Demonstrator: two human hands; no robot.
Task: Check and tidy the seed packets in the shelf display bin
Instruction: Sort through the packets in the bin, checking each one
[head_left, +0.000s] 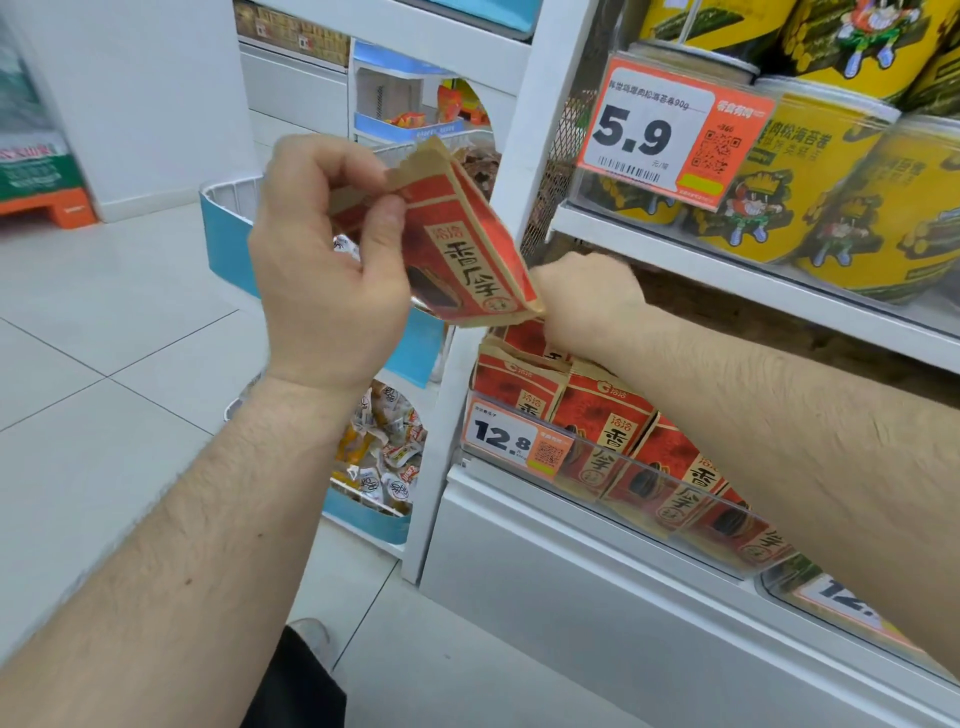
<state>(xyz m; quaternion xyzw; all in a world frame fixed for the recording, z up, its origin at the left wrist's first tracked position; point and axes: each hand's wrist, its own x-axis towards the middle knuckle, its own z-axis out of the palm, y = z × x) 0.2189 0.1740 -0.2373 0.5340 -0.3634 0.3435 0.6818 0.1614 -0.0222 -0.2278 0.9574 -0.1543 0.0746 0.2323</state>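
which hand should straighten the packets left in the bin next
Right. The right hand is already down at the packets in the bin, fingers curled among their tops, while the left hand is occupied pinching a lifted seed packet.

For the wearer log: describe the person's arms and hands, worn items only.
Both forearms are bare as far as the frame shows; no sleeve is in view. The left hand and the right hand wear no gloves. No watch, band or ring shows on the visible sides of the wrists and fingers. Both forearms are hairy. The right hand's fingers are hidden.
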